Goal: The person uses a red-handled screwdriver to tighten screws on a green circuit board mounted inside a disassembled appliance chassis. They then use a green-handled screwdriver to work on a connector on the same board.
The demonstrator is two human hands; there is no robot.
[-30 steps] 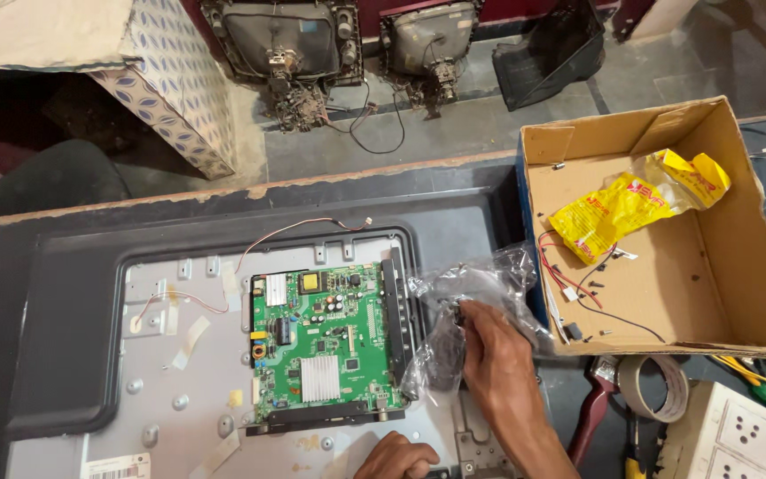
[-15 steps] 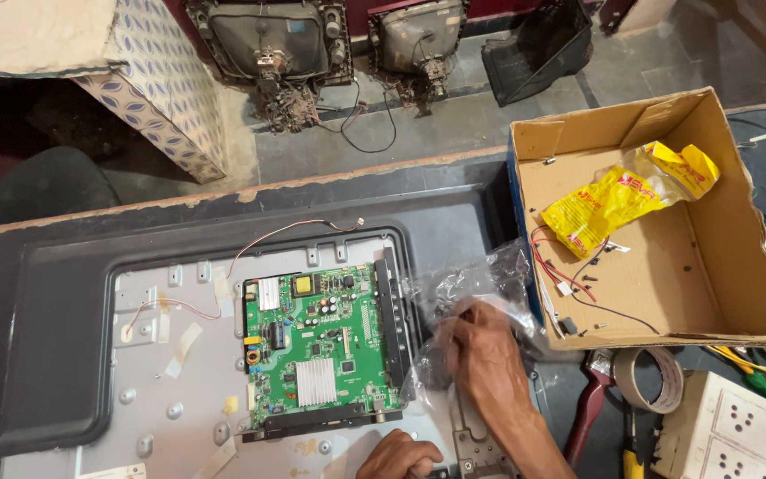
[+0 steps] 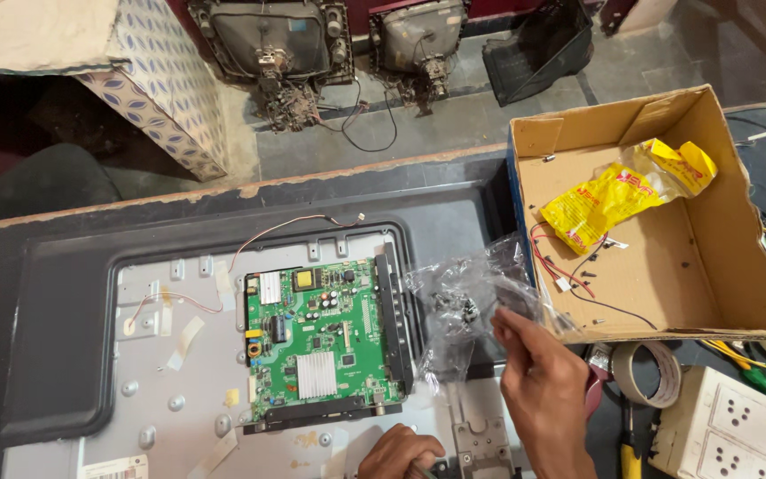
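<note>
— Head view, right hand (image 3: 543, 390)?
— Grip pinched on clear plastic bag (image 3: 467, 297) of small dark parts, between green circuit board (image 3: 321, 341) and cardboard box (image 3: 711, 293).
— Left hand (image 3: 401, 454)?
— Low at frame edge, below board; grip impossible to tell.

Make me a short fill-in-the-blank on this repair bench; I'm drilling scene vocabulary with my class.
1. The right hand pinches a clear plastic ____ of small dark parts.
2. The circuit board on the panel's back is ____ in colour.
3. The crumpled yellow packet lies inside a ____ box.
4. The left hand rests just ____ the circuit board in the picture.

Missing words: bag; green; cardboard; below
</note>
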